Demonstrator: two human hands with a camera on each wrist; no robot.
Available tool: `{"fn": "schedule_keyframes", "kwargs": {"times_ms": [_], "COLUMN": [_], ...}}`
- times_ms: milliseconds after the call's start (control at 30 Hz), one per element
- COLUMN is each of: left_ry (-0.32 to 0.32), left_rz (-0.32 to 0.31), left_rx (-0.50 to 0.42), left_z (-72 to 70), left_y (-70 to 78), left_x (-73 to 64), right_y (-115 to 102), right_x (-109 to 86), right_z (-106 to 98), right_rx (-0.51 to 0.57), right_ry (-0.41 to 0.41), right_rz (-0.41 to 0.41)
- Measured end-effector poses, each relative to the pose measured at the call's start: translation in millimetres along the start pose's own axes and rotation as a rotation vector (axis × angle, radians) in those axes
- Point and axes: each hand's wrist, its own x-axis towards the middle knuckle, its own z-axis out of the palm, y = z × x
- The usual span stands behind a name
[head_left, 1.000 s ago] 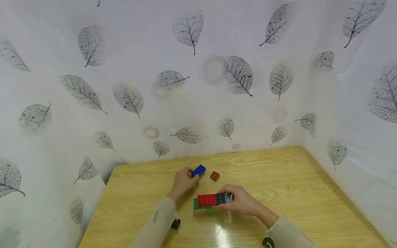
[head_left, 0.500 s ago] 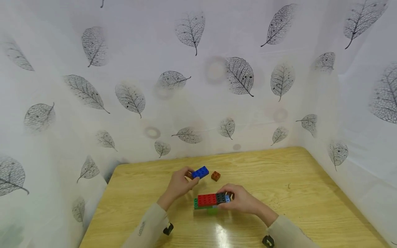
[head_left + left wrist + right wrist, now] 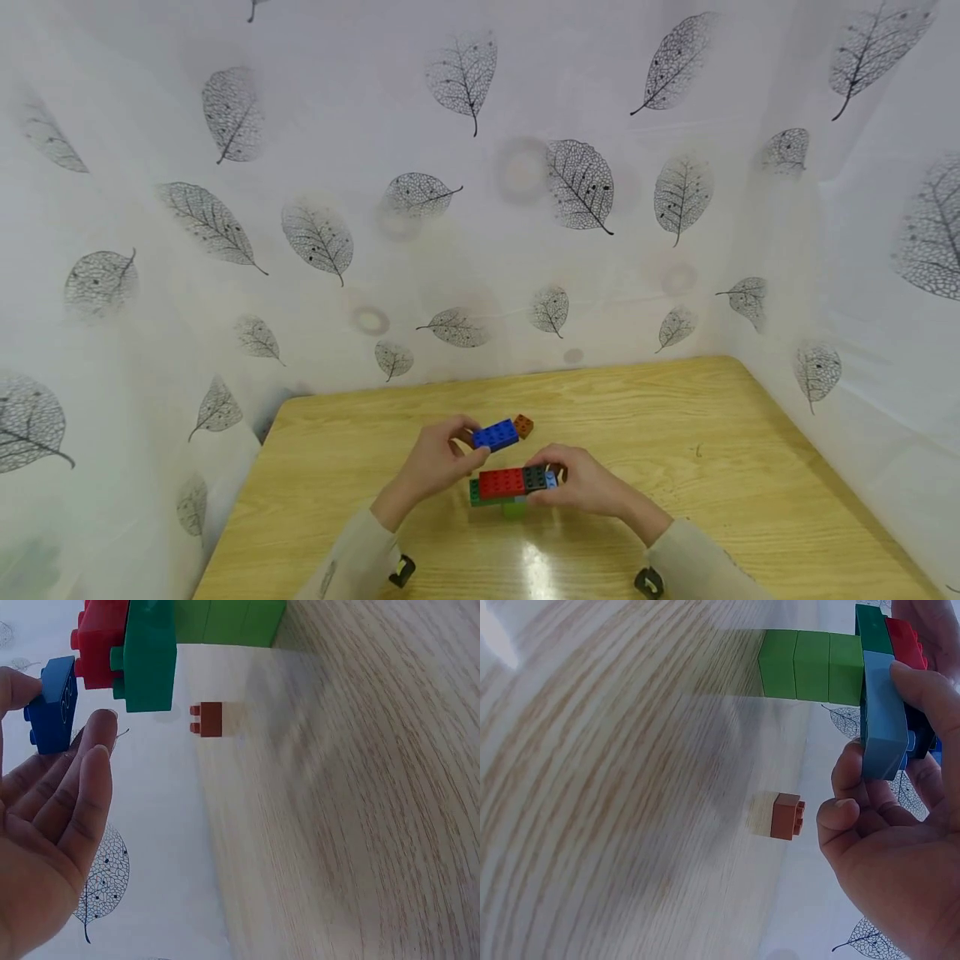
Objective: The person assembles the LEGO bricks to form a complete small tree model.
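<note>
My left hand (image 3: 433, 458) pinches a blue toy brick (image 3: 496, 436) between thumb and fingers, studs up, behind the brick build. In the left wrist view the blue brick (image 3: 56, 705) is beside the build, clear of the table. The build has a column of light green bricks (image 3: 810, 666) standing on the table. Across its top lie a dark green brick (image 3: 150, 660) and a light blue brick (image 3: 885, 712), with a red brick (image 3: 501, 483) and a black brick (image 3: 534, 478) above them. My right hand (image 3: 585, 483) grips the build's right end, at the light blue and black bricks.
A small orange-brown brick (image 3: 523, 426) lies on the wooden table (image 3: 660, 433) behind the build, studs up. A white curtain with a leaf print (image 3: 480, 250) hangs along the table's back and sides.
The left hand has lifted the blue brick off the table and brought it right and nearer, towards the build. The right hand keeps its grip on the build's right end, almost still.
</note>
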Motion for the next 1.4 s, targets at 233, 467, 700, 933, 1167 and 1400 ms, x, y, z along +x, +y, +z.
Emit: {"fn": "schedule_keyframes", "kwargs": {"times_ms": [233, 467, 700, 933, 1167, 1400], "left_ry": [-0.02, -0.042, -0.069, -0.123, -0.148, -0.167], "left_rz": [0.02, 0.068, 0.124, 0.143, 0.131, 0.15], "left_rx": [0.055, 0.069, 0.066, 0.035, 0.037, 0.055], "left_z": [-0.3, 1.2, 4.7, 8.7, 9.6, 8.7], "left_y": [5.6, 5.5, 7.5, 7.5, 9.6, 9.5], "left_x": [-8.0, -10.6, -13.2, -14.8, -15.0, -14.4], "right_y": [-0.2, 1.3, 2.9, 3.6, -2.6, 0.3], "right_x": [-1.1, -1.1, -0.5, 1.4, 0.4, 1.4], "right_z": [0.3, 0.4, -0.4, -1.0, -2.5, -2.1], "right_rx": [0.009, -0.003, -0.034, -0.022, 0.001, -0.014], "right_ry": [0.003, 0.001, 0.001, -0.007, -0.012, -0.011], "right_rz": [-0.003, -0.004, -0.003, -0.004, 0.004, -0.012]}}
